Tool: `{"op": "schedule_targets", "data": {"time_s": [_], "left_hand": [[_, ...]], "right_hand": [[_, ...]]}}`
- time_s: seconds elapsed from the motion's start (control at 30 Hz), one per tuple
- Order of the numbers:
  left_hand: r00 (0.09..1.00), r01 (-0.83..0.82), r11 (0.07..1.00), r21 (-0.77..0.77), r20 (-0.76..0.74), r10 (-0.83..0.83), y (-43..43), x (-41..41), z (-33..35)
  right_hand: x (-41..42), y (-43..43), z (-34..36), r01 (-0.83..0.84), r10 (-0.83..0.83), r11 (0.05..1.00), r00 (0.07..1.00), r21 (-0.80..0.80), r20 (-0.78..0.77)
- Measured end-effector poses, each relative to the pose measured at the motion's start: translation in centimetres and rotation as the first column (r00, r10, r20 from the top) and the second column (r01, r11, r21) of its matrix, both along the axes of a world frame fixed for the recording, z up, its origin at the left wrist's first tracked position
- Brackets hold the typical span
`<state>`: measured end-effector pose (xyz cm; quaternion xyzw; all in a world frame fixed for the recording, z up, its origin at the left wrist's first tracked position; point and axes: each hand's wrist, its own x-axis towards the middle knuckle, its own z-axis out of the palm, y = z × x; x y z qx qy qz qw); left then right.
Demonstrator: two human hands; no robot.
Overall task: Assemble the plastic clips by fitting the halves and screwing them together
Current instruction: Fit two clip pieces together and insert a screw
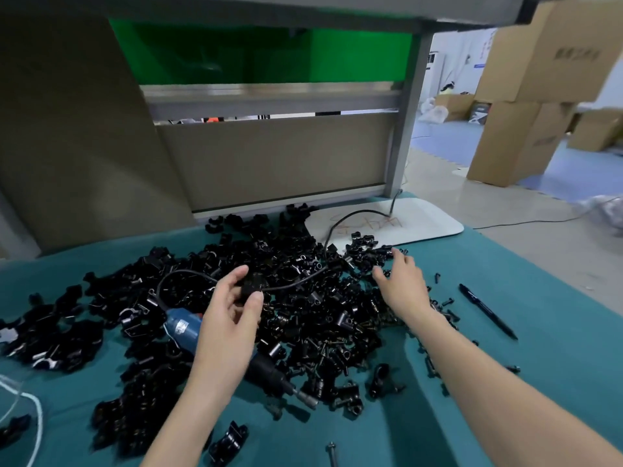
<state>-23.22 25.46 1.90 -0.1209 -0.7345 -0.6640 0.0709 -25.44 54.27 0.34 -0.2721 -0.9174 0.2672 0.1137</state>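
A big heap of black plastic clip halves and small screws covers the teal table. My left hand holds one black clip piece pinched between thumb and fingers above the heap. My right hand lies over the right side of the heap with fingers spread and reaching into the parts; I cannot see anything gripped in it. A blue-and-black electric screwdriver lies on the heap under my left forearm, its bit end pointing toward the lower right and its black cable looping across the parts.
A black marker pen lies on the teal cloth at the right. A white board sits at the table's back right. A single clip and a long bolt lie near the front edge. White cord at the left. Cardboard boxes stand beyond.
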Motion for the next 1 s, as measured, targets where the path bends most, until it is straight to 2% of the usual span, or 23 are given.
{"op": "schedule_targets", "data": {"time_s": [0.1, 0.17, 0.27, 0.37, 0.47, 0.57, 0.7, 0.83, 1.0], "left_hand": [[0.998, -0.01, 0.991, 0.135, 0.067, 0.001, -1.1, 1.1, -0.1], [0.994, -0.03, 0.982, 0.188, 0.109, 0.01, -2.4, 1.3, -0.4], [0.982, -0.17, 0.963, 0.209, 0.122, 0.147, -5.2, 1.4, -1.2], [0.923, -0.377, 0.92, 0.104, 0.122, 0.364, -8.6, 0.8, -2.3], [0.869, -0.479, 0.878, 0.017, 0.148, 0.472, -11.5, 0.5, -3.4], [0.861, -0.497, 0.867, -0.013, 0.119, 0.495, -12.5, 1.1, -4.6], [0.863, -0.484, 0.873, -0.057, 0.13, 0.488, -13.9, 0.9, -6.3], [0.842, -0.527, 0.847, 0.072, 0.183, 0.508, -15.3, -0.4, -6.9], [0.804, -0.581, 0.78, 0.231, 0.308, 0.508, -15.7, -1.6, -7.1]], "right_hand": [[-2.0, 0.9, -0.3, 0.008, -0.009, 1.0, 0.987, 0.006, 0.161], [-2.3, 1.1, -0.9, 0.018, -0.021, 1.0, 0.981, 0.018, 0.191], [-2.0, -0.4, -0.8, 0.029, -0.031, 0.993, 0.999, 0.114, 0.015], [-2.0, -5.1, 1.2, -0.134, 0.171, 0.971, 0.968, 0.197, -0.186], [-2.5, -12.8, 3.6, -0.422, 0.485, 0.865, 0.842, 0.271, -0.236], [-4.0, -21.2, 4.8, -0.638, 0.693, 0.712, 0.705, 0.293, -0.148], [-6.7, -29.3, 4.2, -0.764, 0.788, 0.574, 0.613, 0.294, 0.054], [-9.8, -33.6, 2.9, -0.812, 0.787, 0.517, 0.576, 0.273, 0.221], [-13.2, -38.2, 1.5, -0.826, 0.79, 0.506, 0.559, 0.247, 0.251]]}}
